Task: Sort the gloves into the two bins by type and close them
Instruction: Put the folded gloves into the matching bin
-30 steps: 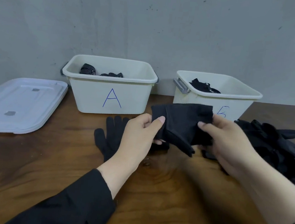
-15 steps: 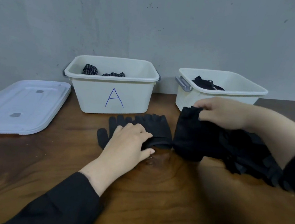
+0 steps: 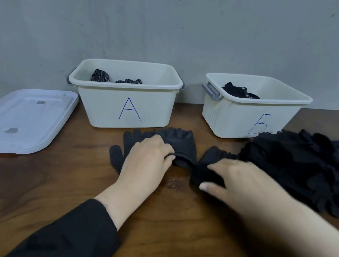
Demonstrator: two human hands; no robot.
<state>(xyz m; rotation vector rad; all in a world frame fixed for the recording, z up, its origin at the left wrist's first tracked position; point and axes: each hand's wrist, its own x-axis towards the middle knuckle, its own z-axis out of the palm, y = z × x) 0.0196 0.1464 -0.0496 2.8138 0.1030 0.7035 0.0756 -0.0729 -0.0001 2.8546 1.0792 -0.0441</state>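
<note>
Two white open bins stand at the back of the wooden table: bin A (image 3: 109,106) holds dotted black gloves (image 3: 100,76), bin B (image 3: 235,115) holds plain black gloves (image 3: 234,91). My left hand (image 3: 147,159) grips the cuff of a black fingerless glove (image 3: 177,141) that lies over a full-fingered black glove (image 3: 119,154) in front of bin A. My right hand (image 3: 239,181) lies on another black fingerless glove (image 3: 208,168), thumb along its near edge; the hand is blurred. A heap of black gloves (image 3: 302,166) sits at the right.
A white lid (image 3: 21,119) lies flat on the table left of bin A. Bin B has a grey latch handle (image 3: 210,92) on its left side. A grey wall stands right behind the bins. Bare wood lies in front of my arms.
My right hand came down from near bin B to the table with its glove. My left hand stayed on the glove before bin A, fingers now curled on its cuff.
</note>
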